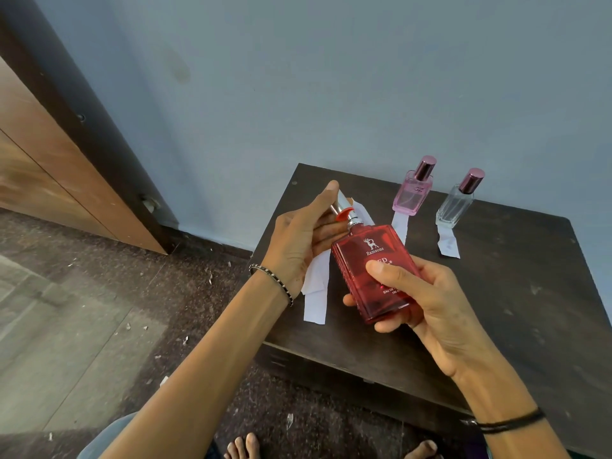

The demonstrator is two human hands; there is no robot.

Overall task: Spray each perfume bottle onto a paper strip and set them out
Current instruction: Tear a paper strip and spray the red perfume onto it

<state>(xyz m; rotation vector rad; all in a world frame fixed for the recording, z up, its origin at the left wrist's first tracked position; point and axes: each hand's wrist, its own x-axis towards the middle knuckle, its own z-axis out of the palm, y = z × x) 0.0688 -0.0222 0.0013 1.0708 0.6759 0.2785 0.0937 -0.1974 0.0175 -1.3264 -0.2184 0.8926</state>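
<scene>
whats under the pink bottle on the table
A white paper strip lies under the pink bottle, its near end sticking out in front. The part beneath the bottle is hidden.

Dim soft light, faint shadows, wide-angle edge bending

A dark wooden table (516, 293) stood against a plain blue-grey wall (331, 77) that rose behind it. Left of the table, a brown wooden door (49, 167) sat in a dark frame (86, 127). The floor (82, 326) around the table's left side carried small pale scraps (209, 276).
</scene>
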